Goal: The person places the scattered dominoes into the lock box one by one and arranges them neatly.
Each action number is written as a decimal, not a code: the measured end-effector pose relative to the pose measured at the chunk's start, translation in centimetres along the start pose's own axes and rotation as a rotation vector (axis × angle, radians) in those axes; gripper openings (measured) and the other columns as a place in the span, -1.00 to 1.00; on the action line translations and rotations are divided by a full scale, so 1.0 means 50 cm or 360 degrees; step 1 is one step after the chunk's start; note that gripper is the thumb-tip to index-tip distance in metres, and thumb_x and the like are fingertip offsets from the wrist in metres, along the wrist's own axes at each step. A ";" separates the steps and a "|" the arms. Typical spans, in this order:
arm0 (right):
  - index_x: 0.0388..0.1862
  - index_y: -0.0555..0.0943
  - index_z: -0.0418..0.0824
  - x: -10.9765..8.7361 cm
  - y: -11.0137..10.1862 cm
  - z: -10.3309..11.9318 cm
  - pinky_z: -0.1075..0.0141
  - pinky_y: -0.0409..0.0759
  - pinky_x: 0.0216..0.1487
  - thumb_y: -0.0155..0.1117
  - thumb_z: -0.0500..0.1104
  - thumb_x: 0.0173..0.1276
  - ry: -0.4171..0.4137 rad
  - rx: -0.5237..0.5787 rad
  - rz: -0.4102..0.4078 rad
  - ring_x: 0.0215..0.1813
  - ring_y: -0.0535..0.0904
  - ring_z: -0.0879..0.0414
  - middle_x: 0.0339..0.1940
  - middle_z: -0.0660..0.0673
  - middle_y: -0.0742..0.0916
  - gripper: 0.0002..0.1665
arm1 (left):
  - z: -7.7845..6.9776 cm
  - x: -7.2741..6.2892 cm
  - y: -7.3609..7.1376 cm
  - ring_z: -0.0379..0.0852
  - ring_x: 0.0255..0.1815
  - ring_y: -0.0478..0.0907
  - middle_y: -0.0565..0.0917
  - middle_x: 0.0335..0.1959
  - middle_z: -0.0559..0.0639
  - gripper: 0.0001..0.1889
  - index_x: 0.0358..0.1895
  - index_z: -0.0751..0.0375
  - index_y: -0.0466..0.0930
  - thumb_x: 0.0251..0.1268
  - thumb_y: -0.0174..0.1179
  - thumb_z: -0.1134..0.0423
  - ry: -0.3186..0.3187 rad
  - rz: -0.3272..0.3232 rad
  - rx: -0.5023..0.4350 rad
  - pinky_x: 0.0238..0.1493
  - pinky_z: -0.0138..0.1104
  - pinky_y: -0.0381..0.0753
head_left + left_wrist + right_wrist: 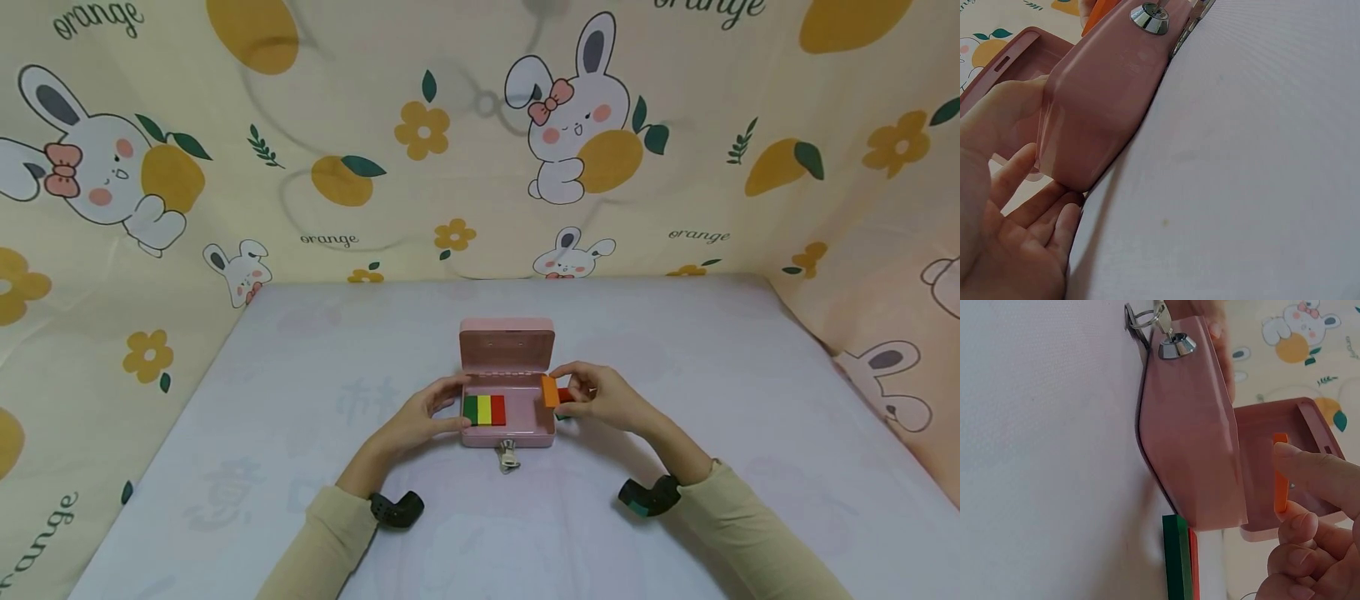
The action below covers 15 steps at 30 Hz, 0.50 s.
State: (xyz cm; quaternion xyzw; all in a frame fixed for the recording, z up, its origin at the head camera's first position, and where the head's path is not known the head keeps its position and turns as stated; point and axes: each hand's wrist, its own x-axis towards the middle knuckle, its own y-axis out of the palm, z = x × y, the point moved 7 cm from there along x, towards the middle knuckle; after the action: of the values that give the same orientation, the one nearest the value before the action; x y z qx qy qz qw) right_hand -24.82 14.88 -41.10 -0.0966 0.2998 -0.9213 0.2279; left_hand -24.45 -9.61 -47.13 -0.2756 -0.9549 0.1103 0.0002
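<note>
A pink metal box (525, 437) stands on the table with its lid (507, 350) raised at the back. My left hand (414, 421) grips the box's left end, thumb near the front corner and fingers toward the rear. Green, yellow (484, 410) and red blocks lie side by side at the left inside the box. Above the box's right end, my right hand (609, 398) pinches a thin orange rectangular block (551, 392) between thumb and finger. A green block (1177, 556) and a red block (1194, 562) lie outside, beside the box's right wall, partly hidden by that hand in the head view.
A key on a ring (508, 460) sticks out of the lock (1177, 346) on the box's front. The white-covered table (480, 525) extends around the box. Patterned cloth (465, 167) hangs behind the table and at both sides.
</note>
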 end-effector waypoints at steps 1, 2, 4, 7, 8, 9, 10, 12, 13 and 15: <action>0.01 0.56 -0.38 0.001 0.001 0.001 0.48 0.29 -0.46 0.46 -0.27 0.11 -0.0008 0.0000 0.0000 -0.47 0.33 0.31 -0.55 -0.06 0.44 -0.52 | 0.000 0.000 0.000 0.08 0.56 0.13 0.24 0.50 0.14 -0.28 0.43 0.14 0.21 0.21 0.30 0.36 -0.0003 -0.0001 -0.0001 0.60 -0.02 0.11; 0.01 0.56 -0.38 0.001 0.002 0.002 0.48 0.29 -0.45 0.46 -0.27 0.12 -0.0012 0.0001 0.0000 -0.48 0.33 0.31 -0.55 -0.06 0.44 -0.53 | 0.000 0.000 0.000 0.08 0.56 0.13 0.24 0.50 0.14 -0.28 0.43 0.13 0.21 0.21 0.30 0.35 -0.0005 -0.0002 -0.0001 0.60 -0.02 0.11; 0.01 0.56 -0.39 0.002 0.004 0.004 0.49 0.30 -0.45 0.46 -0.27 0.12 -0.0021 0.0001 0.0003 -0.48 0.33 0.31 -0.55 -0.05 0.44 -0.53 | 0.000 -0.001 0.000 0.08 0.56 0.13 0.24 0.50 0.13 -0.28 0.43 0.13 0.21 0.21 0.30 0.35 -0.0009 -0.0004 -0.0001 0.60 -0.02 0.12; 0.02 0.56 -0.40 0.001 0.006 0.006 0.49 0.30 -0.45 0.45 -0.28 0.13 -0.0025 -0.0002 0.0010 -0.47 0.33 0.31 -0.55 -0.05 0.44 -0.53 | 0.000 0.000 0.000 0.08 0.56 0.14 0.24 0.50 0.14 -0.28 0.43 0.13 0.21 0.21 0.30 0.35 0.0001 -0.0006 0.0003 0.59 -0.03 0.12; 0.03 0.55 -0.40 0.001 0.007 0.007 0.49 0.31 -0.45 0.44 -0.29 0.13 -0.0025 -0.0003 0.0013 -0.46 0.33 0.31 -0.55 -0.05 0.44 -0.52 | -0.001 0.000 0.001 0.08 0.55 0.14 0.25 0.50 0.14 -0.28 0.43 0.13 0.21 0.21 0.30 0.35 0.0004 -0.0005 0.0005 0.59 -0.03 0.13; 0.03 0.55 -0.40 0.001 0.008 0.007 0.49 0.31 -0.45 0.44 -0.29 0.14 -0.0027 -0.0008 0.0014 -0.46 0.33 0.30 -0.55 -0.05 0.44 -0.52 | -0.001 0.000 0.001 0.08 0.55 0.14 0.25 0.50 0.14 -0.28 0.43 0.13 0.21 0.21 0.30 0.35 0.0006 -0.0004 0.0005 0.59 -0.02 0.13; 0.03 0.55 -0.40 0.000 0.009 0.008 0.49 0.31 -0.45 0.44 -0.29 0.14 -0.0024 -0.0009 0.0016 -0.46 0.33 0.30 -0.55 -0.05 0.44 -0.52 | -0.001 0.000 0.001 0.08 0.55 0.14 0.25 0.49 0.14 -0.28 0.43 0.13 0.21 0.21 0.30 0.35 0.0008 -0.0004 0.0005 0.59 -0.02 0.13; 0.04 0.55 -0.40 0.001 0.011 0.009 0.48 0.32 -0.44 0.44 -0.29 0.14 -0.0028 -0.0012 0.0017 -0.45 0.34 0.29 -0.55 -0.06 0.44 -0.52 | -0.001 0.000 0.001 0.08 0.55 0.14 0.25 0.49 0.13 -0.29 0.43 0.12 0.21 0.21 0.30 0.35 0.0005 -0.0002 0.0001 0.59 -0.02 0.13; 0.04 0.55 -0.40 0.001 0.011 0.009 0.48 0.32 -0.44 0.44 -0.29 0.14 -0.0026 -0.0011 0.0018 -0.45 0.34 0.29 -0.55 -0.06 0.44 -0.52 | 0.000 0.000 0.001 0.08 0.55 0.14 0.25 0.50 0.13 -0.29 0.43 0.12 0.21 0.21 0.29 0.35 0.0004 -0.0002 -0.0001 0.59 -0.02 0.13; 0.04 0.55 -0.39 0.001 0.013 0.010 0.48 0.32 -0.44 0.44 -0.28 0.14 -0.0024 -0.0012 0.0019 -0.45 0.34 0.29 -0.54 -0.06 0.45 -0.52 | 0.000 -0.001 0.001 0.08 0.55 0.14 0.25 0.50 0.13 -0.29 0.43 0.11 0.21 0.21 0.30 0.35 -0.0003 -0.0001 -0.0006 0.59 -0.02 0.13</action>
State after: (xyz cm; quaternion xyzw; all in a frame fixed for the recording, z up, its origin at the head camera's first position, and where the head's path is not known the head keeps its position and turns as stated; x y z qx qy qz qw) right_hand -24.46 14.14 -41.08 -0.1026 0.3021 -0.9181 0.2353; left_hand -24.39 -9.57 -47.13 -0.2753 -0.9552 0.1087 -0.0012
